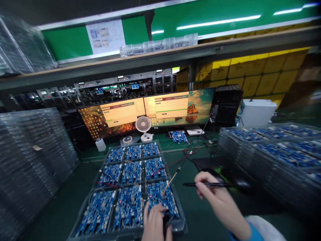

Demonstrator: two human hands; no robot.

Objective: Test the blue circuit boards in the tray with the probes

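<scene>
A clear plastic tray (182, 225) holds several blue circuit boards (132, 172) on the green bench. At its near right board (160, 194), my left hand (155, 222) rests over the lower edge, fingers around a dark object that is mostly hidden. Right of the tray, my right hand (213, 194) pinches a black pen-like tool (200, 184), which points left above the bench. A yellow probe (172, 181) with a cable touches the near right board. Small red lights glow on two near boards.
Two monitors (179, 107) stand behind a small white fan (143, 125). Stacked trays (37, 160) rise at left; more trays with boards (271, 150) sit at right. A single board (179, 136), a black mat (208, 163) and red wires (173, 163) lie on the bench.
</scene>
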